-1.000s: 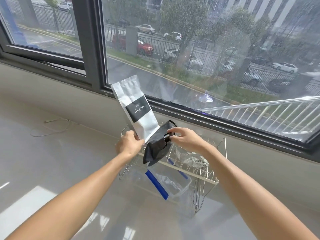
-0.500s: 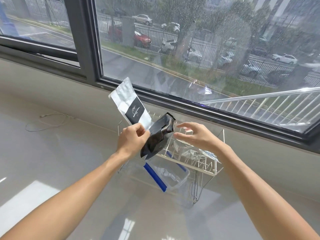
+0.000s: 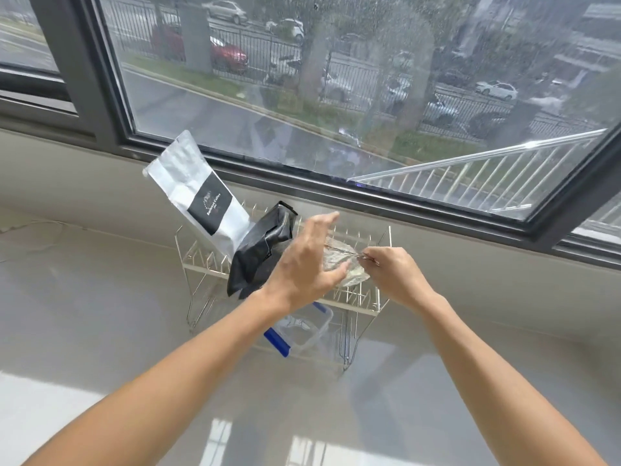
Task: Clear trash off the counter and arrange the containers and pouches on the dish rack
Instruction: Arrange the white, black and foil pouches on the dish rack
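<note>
On the dish rack (image 3: 205,269), just right of the black pouch (image 3: 262,250), the right hand (image 3: 396,275) pinches the clear pouch (image 3: 349,267) by its edge; the left hand (image 3: 305,264) — fingers straight — steadies it, probably to stand it upright.

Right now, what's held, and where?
Right hand pinches the clear plastic bag at its right edge; left hand touches its left side, grip unclear.

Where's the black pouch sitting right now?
Head view, centre: the black pouch stands tilted on the dish rack's upper tier, against the white coffee pouch on its left, with the left hand just to its right.
</note>
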